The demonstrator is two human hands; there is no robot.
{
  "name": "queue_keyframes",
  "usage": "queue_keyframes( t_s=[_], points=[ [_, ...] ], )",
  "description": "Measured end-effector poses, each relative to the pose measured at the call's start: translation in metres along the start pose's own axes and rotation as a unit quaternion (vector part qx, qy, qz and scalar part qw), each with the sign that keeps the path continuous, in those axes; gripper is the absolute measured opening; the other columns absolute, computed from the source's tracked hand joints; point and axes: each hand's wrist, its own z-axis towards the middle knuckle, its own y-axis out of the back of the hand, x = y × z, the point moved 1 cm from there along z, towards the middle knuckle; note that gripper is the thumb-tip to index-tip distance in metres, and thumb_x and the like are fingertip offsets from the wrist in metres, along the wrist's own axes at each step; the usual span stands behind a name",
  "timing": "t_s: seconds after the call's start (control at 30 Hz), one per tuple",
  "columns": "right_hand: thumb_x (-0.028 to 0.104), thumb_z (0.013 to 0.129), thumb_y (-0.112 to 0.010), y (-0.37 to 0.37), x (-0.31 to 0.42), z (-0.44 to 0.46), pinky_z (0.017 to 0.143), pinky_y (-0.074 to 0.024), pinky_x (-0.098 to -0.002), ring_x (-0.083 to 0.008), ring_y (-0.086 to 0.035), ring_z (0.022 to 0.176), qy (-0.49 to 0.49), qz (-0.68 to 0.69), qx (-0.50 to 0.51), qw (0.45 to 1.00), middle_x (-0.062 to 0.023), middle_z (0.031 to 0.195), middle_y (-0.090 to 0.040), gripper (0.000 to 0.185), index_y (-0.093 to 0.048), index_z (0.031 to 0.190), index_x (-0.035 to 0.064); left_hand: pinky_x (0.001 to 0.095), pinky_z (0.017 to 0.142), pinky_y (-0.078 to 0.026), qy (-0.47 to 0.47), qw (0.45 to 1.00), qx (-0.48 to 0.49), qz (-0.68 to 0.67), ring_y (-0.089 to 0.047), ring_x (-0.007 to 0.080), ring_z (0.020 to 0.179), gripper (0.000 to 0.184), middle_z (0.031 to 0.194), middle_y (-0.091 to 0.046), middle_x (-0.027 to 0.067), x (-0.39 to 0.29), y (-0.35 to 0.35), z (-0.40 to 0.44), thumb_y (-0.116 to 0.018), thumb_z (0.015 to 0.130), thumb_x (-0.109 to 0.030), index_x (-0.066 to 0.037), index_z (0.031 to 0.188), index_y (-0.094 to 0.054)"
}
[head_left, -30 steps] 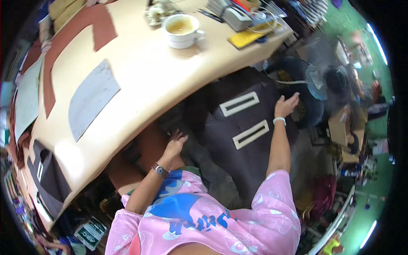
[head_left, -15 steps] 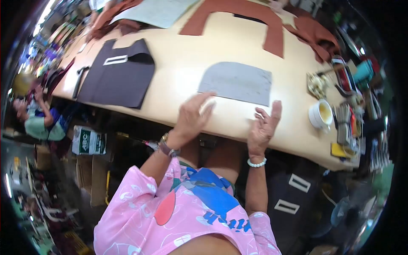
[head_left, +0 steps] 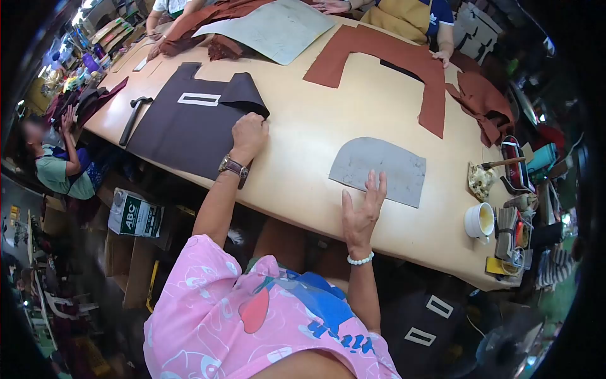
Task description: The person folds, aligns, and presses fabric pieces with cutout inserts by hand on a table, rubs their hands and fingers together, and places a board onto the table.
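My left hand [head_left: 250,136] is closed at the right edge of a dark fabric panel [head_left: 183,132], just below its folded-over top corner. A white rectangular frame [head_left: 199,99] lies on that panel. My right hand [head_left: 362,218] is open, its fingers spread, with the fingertips over the near edge of a flat grey piece [head_left: 382,165] that has one rounded side. Whether those fingertips touch the grey piece, I cannot tell.
A hammer [head_left: 134,120] lies left of the panel. Reddish-brown pieces [head_left: 385,47] and a pale sheet [head_left: 278,28] cover the far side, where co-workers' hands [head_left: 443,58] rest. At right stand a white cup [head_left: 478,221] and a brush [head_left: 504,162].
My left hand has moved left from beside the grey piece to the dark panel's right edge. My right hand has shifted left along the grey piece's near edge. The view has shifted too.
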Motion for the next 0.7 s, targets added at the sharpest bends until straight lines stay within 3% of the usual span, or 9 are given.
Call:
queue_keyframes(
  t_s=[0.1, 0.23, 0.27, 0.37, 0.47, 0.57, 0.63, 0.7],
  points=[
    [0.006, 0.075, -0.064, -0.001, 0.004, -0.001, 0.098, -0.0365, -0.0417, -0.0387, -0.032, 0.125, 0.019, -0.031, -0.003, 0.999, -0.0241, 0.137, -0.026, 0.061, -0.037, 0.129, -0.0006, 0.0406, 0.072, -0.050, 0.026, 0.999, 0.000, -0.036, -0.062, 0.0341, 0.076, 0.023, 0.083, -0.064, 0.0175, 0.015, 0.002, 0.018, -0.056, 0.077, -0.022, -0.004, 0.084, -0.068],
    [0.006, 0.075, -0.064, 0.000, 0.009, 0.001, 0.098, -0.0371, -0.0420, -0.0390, -0.034, 0.123, 0.045, -0.076, 0.017, 0.996, -0.0241, 0.136, -0.028, 0.059, -0.039, 0.128, -0.0007, 0.0312, 0.067, -0.050, 0.137, 0.947, 0.093, -0.277, -0.064, 0.0218, 0.069, 0.025, 0.074, -0.066, 0.0121, 0.051, 0.001, 0.038, -0.070, 0.072, -0.024, -0.002, 0.083, -0.069],
    [0.006, 0.075, -0.064, -0.001, 0.010, 0.002, 0.098, -0.0372, -0.0420, -0.0390, -0.034, 0.123, 0.046, -0.078, 0.022, 0.996, -0.0241, 0.136, -0.028, 0.059, -0.040, 0.128, -0.0007, 0.0242, 0.059, -0.046, 0.162, 0.923, 0.091, -0.336, -0.058, 0.0107, 0.061, 0.026, 0.068, -0.064, 0.0040, 0.058, -0.002, 0.040, -0.076, 0.068, -0.022, 0.001, 0.077, -0.068],
    [0.006, 0.074, -0.064, -0.002, 0.010, 0.001, 0.098, -0.0373, -0.0417, -0.0386, -0.035, 0.123, 0.035, -0.074, 0.019, 0.996, -0.0237, 0.135, -0.029, 0.058, -0.041, 0.127, -0.0007, 0.0225, 0.050, -0.042, 0.210, 0.857, 0.125, -0.453, -0.052, 0.0076, 0.053, 0.026, 0.067, -0.061, -0.0006, 0.057, 0.008, 0.036, -0.072, 0.074, -0.024, 0.001, 0.080, -0.066],
    [0.006, 0.074, -0.064, -0.003, 0.011, 0.001, 0.097, -0.0374, -0.0417, -0.0384, -0.036, 0.123, 0.032, -0.070, 0.016, 0.997, -0.0235, 0.135, -0.030, 0.058, -0.042, 0.127, -0.0011, 0.0185, 0.049, -0.040, 0.227, 0.795, 0.097, -0.554, -0.049, 0.0039, 0.052, 0.025, 0.063, -0.058, -0.0021, 0.061, 0.006, 0.039, -0.072, 0.076, -0.025, -0.004, 0.069, -0.061],
    [0.006, 0.074, -0.065, -0.004, 0.011, 0.003, 0.097, -0.0377, -0.0416, -0.0380, -0.037, 0.122, 0.043, -0.074, 0.013, 0.996, -0.0234, 0.135, -0.030, 0.058, -0.042, 0.126, -0.0015, 0.0193, 0.050, -0.041, 0.249, 0.765, 0.050, -0.592, -0.050, 0.0050, 0.053, 0.025, 0.066, -0.058, -0.0022, 0.058, 0.016, 0.047, -0.065, 0.081, -0.028, -0.004, 0.074, -0.061],
    [0.007, 0.074, -0.065, -0.004, 0.010, 0.004, 0.098, -0.0371, -0.0414, -0.0380, -0.036, 0.123, 0.041, -0.072, 0.017, 0.996, -0.0235, 0.135, -0.030, 0.058, -0.042, 0.126, -0.0020, 0.0261, 0.057, -0.044, 0.269, 0.817, 0.073, -0.505, -0.053, 0.0092, 0.064, 0.031, 0.077, -0.059, 0.0020, 0.091, 0.003, 0.069, -0.056, 0.086, -0.033, -0.003, 0.085, -0.062],
    [0.007, 0.074, -0.065, -0.004, 0.010, 0.004, 0.098, -0.0367, -0.0413, -0.0380, -0.036, 0.123, 0.038, -0.073, 0.019, 0.996, -0.0236, 0.135, -0.030, 0.057, -0.042, 0.126, -0.0022, 0.0220, 0.064, -0.044, 0.351, 0.685, 0.117, -0.628, -0.056, 0.0087, 0.071, 0.034, 0.084, -0.062, 0.0016, 0.093, 0.015, 0.066, -0.056, 0.087, -0.035, -0.002, 0.093, -0.063]
  ],
)
